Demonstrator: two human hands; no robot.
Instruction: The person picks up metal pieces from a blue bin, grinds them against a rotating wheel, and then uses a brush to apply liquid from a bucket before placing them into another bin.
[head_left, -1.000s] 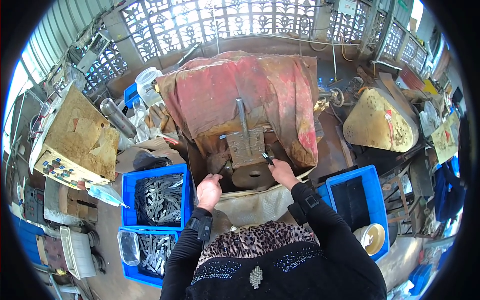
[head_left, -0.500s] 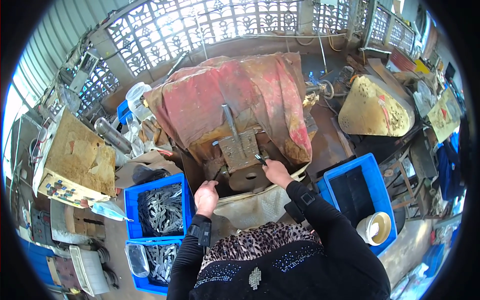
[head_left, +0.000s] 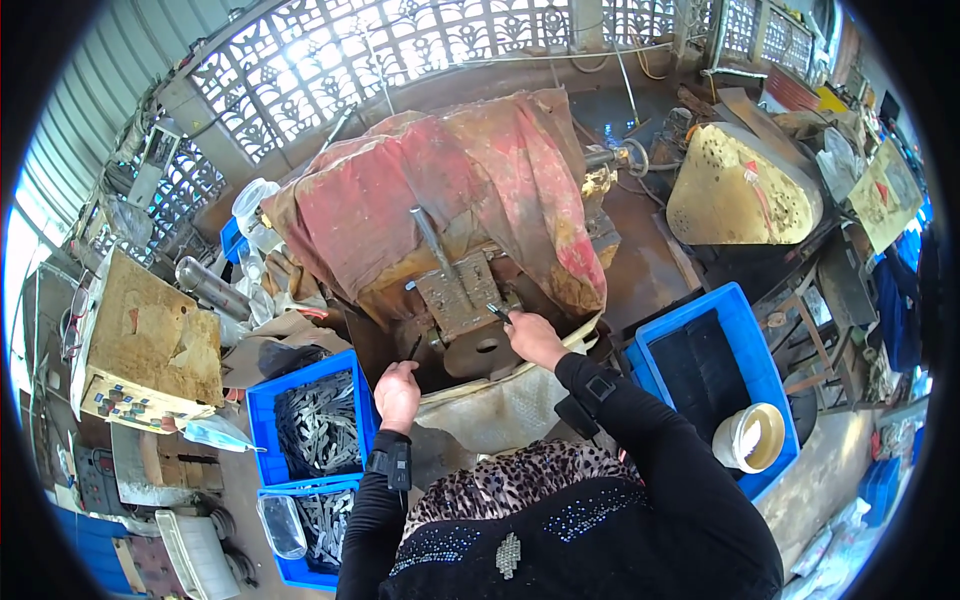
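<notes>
My left hand (head_left: 397,395) is closed on a thin dark strip (head_left: 415,347) that points up over the machine's well. My right hand (head_left: 535,339) pinches a small metal strip (head_left: 497,313) with a shiny end, close to the right edge of a worn metal block (head_left: 459,298). A bare metal rod (head_left: 431,236) slants up from that block. Between my hands lies a round brown metal plate (head_left: 470,362) with a hole in it. Neither strip shows in full, as my fingers cover the lower parts.
A stained red cloth (head_left: 440,170) drapes the machine. At left, blue bins (head_left: 262,420) hold many grey metal strips, beside a control box (head_left: 150,340). On the right, another blue bin (head_left: 640,372) carries a cream bucket (head_left: 728,440). A yellowish triangular cover (head_left: 735,190) stands beyond.
The view has turned slightly, moving the machine and both hands a little left in the picture. Each hand keeps its strip, in nearly the same place over the well.
</notes>
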